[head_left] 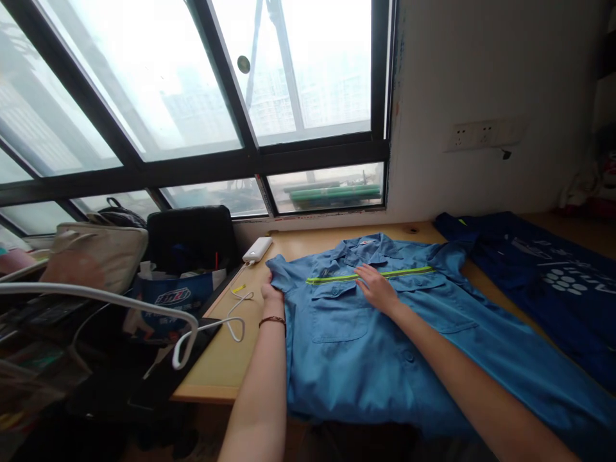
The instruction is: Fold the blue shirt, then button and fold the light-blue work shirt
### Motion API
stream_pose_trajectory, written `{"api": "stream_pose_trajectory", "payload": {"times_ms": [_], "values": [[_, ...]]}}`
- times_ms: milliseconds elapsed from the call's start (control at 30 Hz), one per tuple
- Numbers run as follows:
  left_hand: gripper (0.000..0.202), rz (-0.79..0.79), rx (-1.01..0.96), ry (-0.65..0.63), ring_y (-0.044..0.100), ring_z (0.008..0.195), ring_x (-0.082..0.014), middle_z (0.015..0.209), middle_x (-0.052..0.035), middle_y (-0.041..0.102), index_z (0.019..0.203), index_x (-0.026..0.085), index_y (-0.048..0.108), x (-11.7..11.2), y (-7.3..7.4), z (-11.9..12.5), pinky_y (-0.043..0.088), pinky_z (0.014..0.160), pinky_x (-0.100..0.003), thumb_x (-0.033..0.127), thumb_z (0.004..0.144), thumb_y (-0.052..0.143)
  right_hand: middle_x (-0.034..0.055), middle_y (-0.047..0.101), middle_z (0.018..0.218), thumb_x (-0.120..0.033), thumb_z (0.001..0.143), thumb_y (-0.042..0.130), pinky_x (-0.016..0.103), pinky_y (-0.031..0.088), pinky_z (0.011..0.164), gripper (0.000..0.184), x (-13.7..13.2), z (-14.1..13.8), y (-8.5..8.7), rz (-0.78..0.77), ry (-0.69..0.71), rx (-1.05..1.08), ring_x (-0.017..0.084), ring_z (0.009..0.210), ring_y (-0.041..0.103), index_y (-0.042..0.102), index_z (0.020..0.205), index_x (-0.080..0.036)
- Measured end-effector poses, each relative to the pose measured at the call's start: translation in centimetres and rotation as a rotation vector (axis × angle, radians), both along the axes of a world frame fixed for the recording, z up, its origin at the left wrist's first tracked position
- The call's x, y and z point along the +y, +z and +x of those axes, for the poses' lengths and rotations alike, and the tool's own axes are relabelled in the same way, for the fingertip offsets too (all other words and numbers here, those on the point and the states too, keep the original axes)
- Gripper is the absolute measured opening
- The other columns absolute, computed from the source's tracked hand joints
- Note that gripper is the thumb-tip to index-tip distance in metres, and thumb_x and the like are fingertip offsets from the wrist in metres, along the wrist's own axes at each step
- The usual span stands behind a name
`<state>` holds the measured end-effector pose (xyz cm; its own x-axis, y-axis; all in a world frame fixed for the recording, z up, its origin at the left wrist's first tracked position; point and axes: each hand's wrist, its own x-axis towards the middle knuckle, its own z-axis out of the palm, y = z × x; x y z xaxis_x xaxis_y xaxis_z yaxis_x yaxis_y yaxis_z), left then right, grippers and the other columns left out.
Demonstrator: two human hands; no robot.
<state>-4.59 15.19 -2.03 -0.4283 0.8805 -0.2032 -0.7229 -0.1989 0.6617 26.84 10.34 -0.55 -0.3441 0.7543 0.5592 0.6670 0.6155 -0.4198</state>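
Observation:
A blue work shirt (337, 366) with a yellow-green reflective stripe lies spread on the wooden table (212, 369), collar toward the window and lower part hanging over the near edge. At its left side, my left hand (272, 292) grips the short sleeve; the cloth partly hides the fingers. My right hand (378, 289) rests flat on the chest, across the stripe by the button front, fingers stretched out. Two flapped chest pockets face up, and a button shows lower on the front.
A dark blue garment with white print (568, 276) lies on the table at right. Left of the shirt are a white power bank (257, 250) and a white cable (235, 321). A white curved rod (120, 295), a bag (173, 298) and a black chair (192, 234) crowd the left.

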Motion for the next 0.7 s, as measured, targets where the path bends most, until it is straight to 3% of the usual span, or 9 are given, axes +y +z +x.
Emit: {"api": "stream_pose_trajectory", "payload": {"times_ms": [133,267,367,533,700], "values": [[0.049,0.001,0.134,0.158,0.057,0.094,-0.0137,0.094,-0.0071,0.065,0.107,0.015,0.057,-0.7,0.1,-1.1,0.042,0.085,-0.026,0.03,0.085,0.017,0.0047,0.042,0.13,-0.038,0.087,0.033,0.035,0.024,0.101,0.043,2.1,-6.3,0.9,-0.079,0.139,-0.146,0.019,0.123,0.03,0.042,0.125,-0.021],[0.052,-0.033,0.378,0.151,0.056,0.097,-0.0161,0.095,-0.0083,0.065,0.106,0.014,0.059,-1.5,0.6,-1.5,0.042,0.085,-0.029,0.037,0.081,0.019,0.0026,0.033,0.136,-0.057,0.081,0.031,0.046,0.019,0.098,0.055,5.9,-10.0,-0.1,-0.347,-0.043,-0.316,0.028,0.123,0.023,0.039,0.127,-0.028],[0.048,-0.054,0.411,0.062,0.055,0.099,-0.0165,0.095,-0.0076,0.065,0.105,0.016,0.06,-1.8,0.9,-1.5,0.042,0.086,-0.029,0.038,0.079,0.027,0.0025,0.03,0.137,-0.066,0.077,0.027,0.048,0.019,0.094,0.061,8.5,-10.4,-0.5,-0.457,-0.174,-0.33,0.031,0.121,0.023,0.04,0.126,-0.031],[0.048,-0.033,0.357,-0.083,0.052,0.104,-0.0183,0.099,-0.009,0.064,0.107,0.015,0.059,-1.8,1.7,-1.0,0.041,0.087,-0.031,0.043,0.08,0.029,0.0143,0.048,0.121,-0.063,0.08,0.022,0.048,0.022,0.089,0.067,10.3,-9.9,-0.9,-0.446,-0.376,-0.183,0.032,0.113,0.03,0.03,0.132,-0.023],[0.058,0.196,0.327,-0.157,0.048,0.108,-0.0231,0.107,-0.0108,0.06,0.111,0.017,0.055,-3.1,4.5,1.2,0.039,0.088,-0.037,0.055,0.082,0.023,0.0123,0.05,0.119,-0.059,0.077,0.037,0.049,0.018,0.094,0.058,10.3,-9.5,-1.6,-0.39,-0.316,-0.046,0.033,0.117,0.027,0.047,0.121,-0.023]]}}
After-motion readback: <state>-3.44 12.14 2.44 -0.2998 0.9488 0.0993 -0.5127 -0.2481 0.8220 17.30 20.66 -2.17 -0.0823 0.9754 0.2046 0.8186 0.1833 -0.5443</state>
